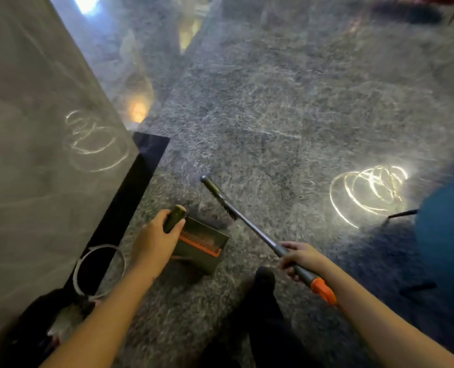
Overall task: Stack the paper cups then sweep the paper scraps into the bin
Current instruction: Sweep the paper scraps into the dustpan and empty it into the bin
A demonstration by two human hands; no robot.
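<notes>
Gripping dustpan (pixel 207 261), brush (pixel 259 234), bin (pixel 101 247) nearby

This looks like an office or a similar workroom, though the picture is blurred by motion. A short, mottled grey carpet (pixel 273 115) covers the whole floor. On the left stands a desk (pixel 35 160) with a plain grey top and a dark side. A bin (pixel 101 246) with a white liner stands on the floor against the desk's near edge. Beyond the desk's far corner, a glossy wall panel (pixel 130 62) reflects lamps. At the right edge there is a blue seat (pixel 448 235) with a thin dark leg (pixel 403 214).
</notes>
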